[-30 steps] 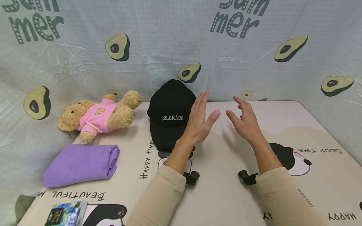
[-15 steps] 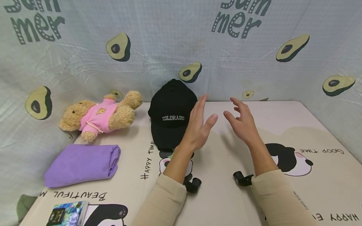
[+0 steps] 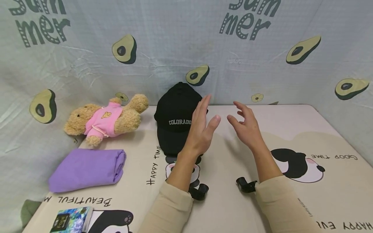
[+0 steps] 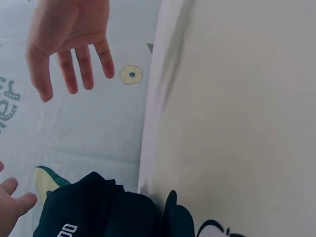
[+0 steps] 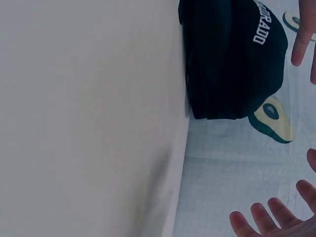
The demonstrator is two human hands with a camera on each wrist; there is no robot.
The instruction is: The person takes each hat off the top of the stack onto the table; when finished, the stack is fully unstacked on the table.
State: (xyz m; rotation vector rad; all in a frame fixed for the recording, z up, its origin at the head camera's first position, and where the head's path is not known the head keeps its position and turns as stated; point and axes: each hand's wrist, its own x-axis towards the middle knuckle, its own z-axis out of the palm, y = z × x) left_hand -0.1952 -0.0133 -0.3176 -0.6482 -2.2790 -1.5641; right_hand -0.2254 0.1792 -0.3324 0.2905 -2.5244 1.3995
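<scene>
Both hands hang in the air above the table, palms turned toward each other, with nothing held. My left hand [image 3: 201,129] has its fingers stretched out and covers the right side of a black cap [image 3: 173,119] in the head view. That cap, lettered COLORADO, stands at the back of the table with its brim down. To its right, my right hand [image 3: 246,126] has loosely bent fingers and a thumb held apart. In the left wrist view the right hand [image 4: 71,29] shows across from part of the left hand [image 4: 12,205].
A teddy bear [image 3: 106,119] in a pink top lies on its side at the back left. In front of it are a folded purple cloth [image 3: 87,170] and a blue patterned book or box [image 3: 71,220]. A printed curtain [image 3: 163,38] encloses the back and sides.
The right hand has drifted slightly left, toward the left hand. The left hand has also shifted a little left, covering more of the cap. The view has moved slightly.
</scene>
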